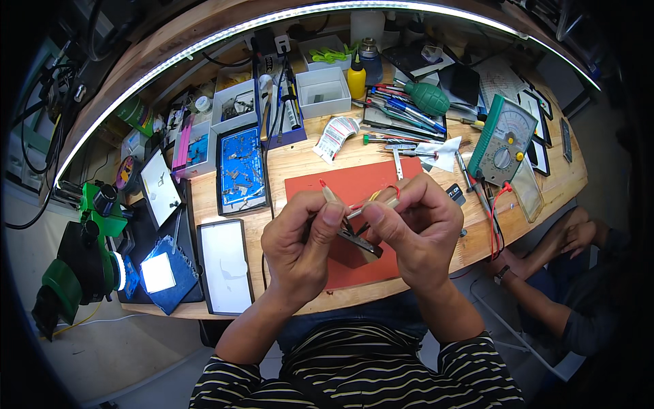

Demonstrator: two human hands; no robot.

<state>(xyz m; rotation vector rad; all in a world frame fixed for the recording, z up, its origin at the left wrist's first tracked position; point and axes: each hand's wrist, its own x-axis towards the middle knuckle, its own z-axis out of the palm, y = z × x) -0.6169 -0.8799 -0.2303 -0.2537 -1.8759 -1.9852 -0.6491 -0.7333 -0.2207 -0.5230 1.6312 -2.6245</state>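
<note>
Hands: left hand [303,238] and right hand [415,228] are raised together over the red work mat [354,184], fingertips almost touching.
Left fingers: closed in a pinch on a thin pale probe [330,195] with a red tip, thumb pressed along it.
Right fingers: curled shut around a second slim probe [371,206] and a loop of red wire [392,191]; a small dark part [360,242] sits just under both hands, and whether a hand grips it I cannot tell.
Where the work is: in the air above the mat's middle, close to the person's chest, not resting on the bench.
Doing it well: in my judgement the fine tips want steadying, so forearms or wrists braced on the wooden bench [300,160] edge would help, with the wire loop kept clear of the tips.
Edges: the bench's near edge runs right below the hands, so a dropped part could fall to the lap or floor.
Open room: bare mat lies ahead of the hands; the white tray [226,266] and blue parts tray [240,170] stand to the left, the green analogue multimeter [503,140] with its red lead [493,218] to the right.
Nearby: another person's hands [575,235] are at the bench's right end, well apart.
</note>
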